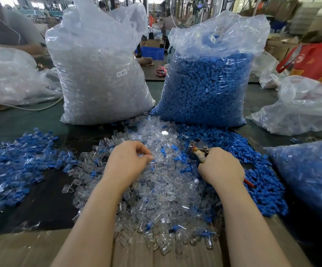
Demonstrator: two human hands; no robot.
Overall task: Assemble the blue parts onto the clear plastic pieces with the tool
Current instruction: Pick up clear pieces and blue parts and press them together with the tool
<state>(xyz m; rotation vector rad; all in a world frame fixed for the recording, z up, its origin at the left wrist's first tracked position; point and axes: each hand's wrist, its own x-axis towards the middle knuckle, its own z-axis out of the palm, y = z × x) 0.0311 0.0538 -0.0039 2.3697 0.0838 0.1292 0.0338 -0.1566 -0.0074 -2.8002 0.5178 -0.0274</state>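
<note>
Left hand [126, 160] pinching one clear piece [143, 156] from the heap; right hand [221, 166] clasping the tool [199, 149]; seat a blue part squarely before squeezing

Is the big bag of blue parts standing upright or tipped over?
Upright. The bag of blue parts stands on the table, filled high, its neck bunched at the top.
</note>
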